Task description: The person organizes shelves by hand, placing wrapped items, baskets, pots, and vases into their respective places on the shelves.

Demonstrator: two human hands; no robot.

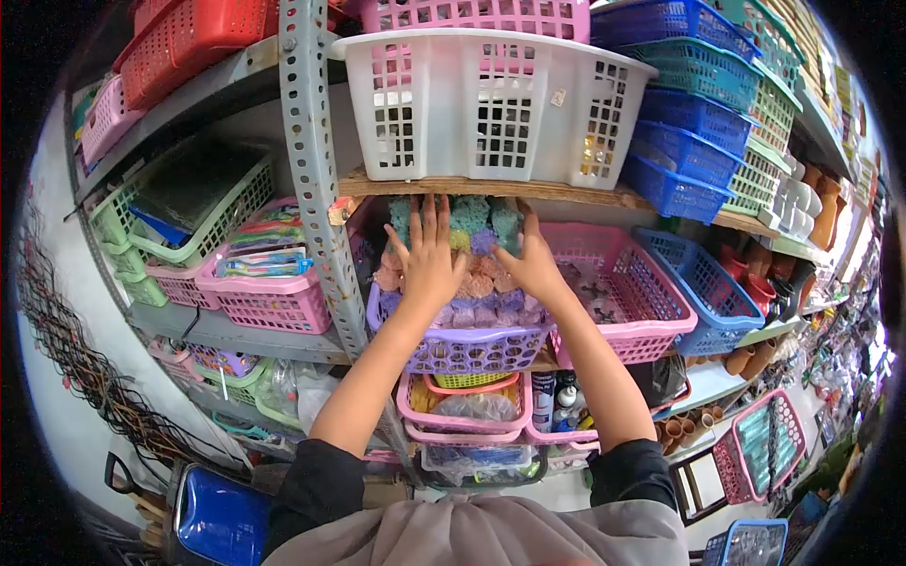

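Observation:
A purple basket [472, 351] stands on the middle shelf, heaped with textured lumps in rows of purple, peach, yellow and teal; their exact kind I cannot make out. My left hand [429, 253] lies over the left side of the heap, fingers stretched and spread toward the teal lumps [472, 209] at the back. On the other side, my right hand [533, 259] rests against the heap's right edge, its thumb pointing inward and its fingers extended. Both palms face down or inward, and neither hand grips anything. Some fingertips reach close under the wooden shelf board [510, 191].
Overhead sits a white basket [439, 113]. A pink basket [642, 335] and a blue basket [717, 311] stand to the right, below stacked blue baskets [675, 179]. A perforated metal post [316, 151] rises close by my left arm. More filled baskets [462, 429] are below.

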